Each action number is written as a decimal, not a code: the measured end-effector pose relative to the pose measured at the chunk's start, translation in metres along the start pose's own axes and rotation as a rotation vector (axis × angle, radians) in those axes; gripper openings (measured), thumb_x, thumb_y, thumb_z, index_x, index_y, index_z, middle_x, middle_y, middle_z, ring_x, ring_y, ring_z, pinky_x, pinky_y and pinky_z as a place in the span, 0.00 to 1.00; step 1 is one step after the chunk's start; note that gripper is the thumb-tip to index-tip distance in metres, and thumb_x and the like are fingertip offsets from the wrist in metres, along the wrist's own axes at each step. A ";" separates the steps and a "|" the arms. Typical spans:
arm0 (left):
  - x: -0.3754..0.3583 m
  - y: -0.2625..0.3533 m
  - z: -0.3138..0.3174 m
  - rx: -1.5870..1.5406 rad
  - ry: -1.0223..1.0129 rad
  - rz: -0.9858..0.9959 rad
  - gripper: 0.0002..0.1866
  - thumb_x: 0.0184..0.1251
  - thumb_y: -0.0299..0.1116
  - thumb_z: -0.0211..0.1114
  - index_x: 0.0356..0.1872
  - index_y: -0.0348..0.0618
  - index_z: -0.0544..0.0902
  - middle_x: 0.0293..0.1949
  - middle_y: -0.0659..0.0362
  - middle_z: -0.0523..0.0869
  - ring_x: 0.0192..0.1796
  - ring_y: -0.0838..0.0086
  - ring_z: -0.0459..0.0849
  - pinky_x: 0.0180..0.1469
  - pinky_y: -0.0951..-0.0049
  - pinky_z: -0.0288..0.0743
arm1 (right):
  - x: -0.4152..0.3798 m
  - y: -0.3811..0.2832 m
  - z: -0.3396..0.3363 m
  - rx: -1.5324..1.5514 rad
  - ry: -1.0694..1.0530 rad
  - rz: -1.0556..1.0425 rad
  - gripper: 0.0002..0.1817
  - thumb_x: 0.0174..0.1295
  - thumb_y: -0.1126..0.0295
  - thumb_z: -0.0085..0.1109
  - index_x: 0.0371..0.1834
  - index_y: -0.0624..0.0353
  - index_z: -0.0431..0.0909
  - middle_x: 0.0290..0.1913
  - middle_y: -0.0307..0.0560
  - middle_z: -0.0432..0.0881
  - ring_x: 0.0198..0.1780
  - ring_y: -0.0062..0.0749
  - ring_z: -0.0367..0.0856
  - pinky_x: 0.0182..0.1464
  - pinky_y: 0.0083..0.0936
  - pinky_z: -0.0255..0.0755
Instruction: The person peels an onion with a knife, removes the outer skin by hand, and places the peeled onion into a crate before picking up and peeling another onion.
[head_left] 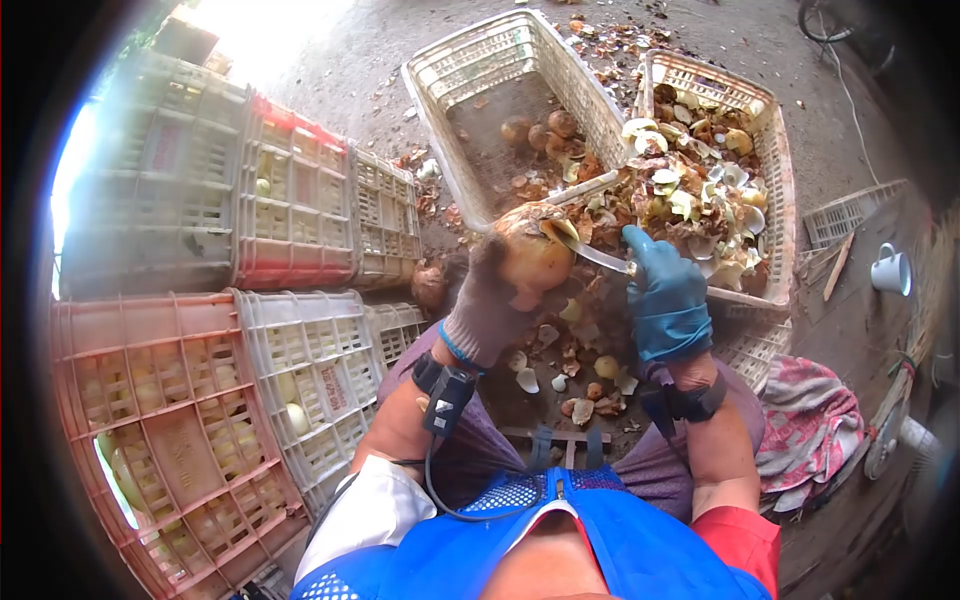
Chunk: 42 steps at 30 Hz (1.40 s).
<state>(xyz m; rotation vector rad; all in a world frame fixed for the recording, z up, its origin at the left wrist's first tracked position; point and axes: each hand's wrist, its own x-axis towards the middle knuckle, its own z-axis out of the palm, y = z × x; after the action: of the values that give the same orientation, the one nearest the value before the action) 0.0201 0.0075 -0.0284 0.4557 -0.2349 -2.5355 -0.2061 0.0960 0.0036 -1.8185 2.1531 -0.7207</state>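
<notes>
My left hand (487,308), in a knitted work glove with a blue cuff, is closed around a large brown onion (535,262). A blue-green rubber glove covers my right hand (668,298), whose fingers are wrapped round the handle of a knife (602,257). The curved blade reaches left and touches the onion's upper right side, where a piece of skin is lifted. Beyond the onion stands a pale plastic crate (432,120) with several brown onions (540,132) inside. Right of it, another crate (783,200) is heaped with onion peelings (690,190).
Stacked crates of peeled onions line my left, including a reddish one (165,400) and a white one (310,385). Skins and onion bits (590,385) lie between my legs. At right are a pink-and-white cloth (808,425), a white mug (890,272) and a wooden stick (838,268).
</notes>
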 end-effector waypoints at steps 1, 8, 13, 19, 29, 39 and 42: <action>0.000 0.001 0.007 0.054 0.047 0.002 0.47 0.61 0.71 0.68 0.70 0.45 0.73 0.55 0.46 0.85 0.52 0.49 0.88 0.46 0.57 0.86 | 0.001 -0.001 0.000 -0.029 -0.022 0.020 0.23 0.61 0.81 0.59 0.61 0.58 0.83 0.46 0.54 0.88 0.45 0.49 0.88 0.50 0.38 0.82; 0.002 0.004 -0.014 0.030 -0.228 0.030 0.34 0.76 0.57 0.62 0.71 0.44 0.73 0.63 0.55 0.83 0.68 0.65 0.78 0.74 0.54 0.68 | -0.011 -0.020 0.016 0.972 -0.423 0.492 0.11 0.76 0.69 0.60 0.55 0.59 0.86 0.36 0.36 0.86 0.34 0.15 0.83 0.35 0.19 0.78; 0.000 0.004 0.015 0.152 -0.030 0.031 0.36 0.70 0.56 0.70 0.70 0.43 0.74 0.61 0.55 0.83 0.62 0.67 0.82 0.67 0.59 0.76 | 0.003 -0.011 -0.001 1.051 -0.183 0.403 0.14 0.77 0.68 0.63 0.60 0.58 0.84 0.42 0.36 0.88 0.39 0.16 0.83 0.43 0.20 0.79; 0.007 -0.010 0.020 0.504 0.024 0.028 0.41 0.68 0.55 0.72 0.74 0.39 0.70 0.65 0.50 0.82 0.64 0.62 0.83 0.61 0.58 0.83 | 0.003 -0.013 0.002 0.898 -0.008 0.118 0.17 0.70 0.73 0.69 0.61 0.60 0.84 0.46 0.40 0.88 0.43 0.15 0.82 0.48 0.19 0.79; 0.016 -0.032 0.024 0.200 0.003 -0.049 0.41 0.76 0.59 0.63 0.78 0.42 0.64 0.71 0.50 0.78 0.70 0.54 0.80 0.72 0.46 0.75 | -0.005 -0.008 -0.003 0.748 0.149 0.062 0.13 0.65 0.76 0.69 0.51 0.64 0.86 0.45 0.49 0.89 0.42 0.24 0.86 0.45 0.24 0.82; 0.007 -0.004 0.037 1.202 0.165 0.268 0.32 0.60 0.23 0.71 0.68 0.38 0.74 0.62 0.55 0.82 0.57 0.66 0.86 0.60 0.67 0.81 | 0.017 0.025 -0.029 0.638 0.101 0.360 0.17 0.69 0.73 0.68 0.61 0.62 0.84 0.50 0.47 0.90 0.42 0.21 0.85 0.46 0.21 0.82; 0.010 -0.003 0.061 1.124 0.245 0.399 0.36 0.57 0.25 0.75 0.70 0.41 0.73 0.61 0.49 0.84 0.58 0.66 0.86 0.60 0.68 0.81 | 0.009 0.021 -0.015 0.492 0.055 0.216 0.20 0.73 0.73 0.65 0.67 0.60 0.81 0.51 0.43 0.89 0.46 0.18 0.84 0.50 0.20 0.80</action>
<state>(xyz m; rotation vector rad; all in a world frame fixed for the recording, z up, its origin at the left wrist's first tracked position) -0.0118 0.0087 0.0248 0.9864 -1.4954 -1.7233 -0.2329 0.0928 0.0068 -1.3075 1.9366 -1.1330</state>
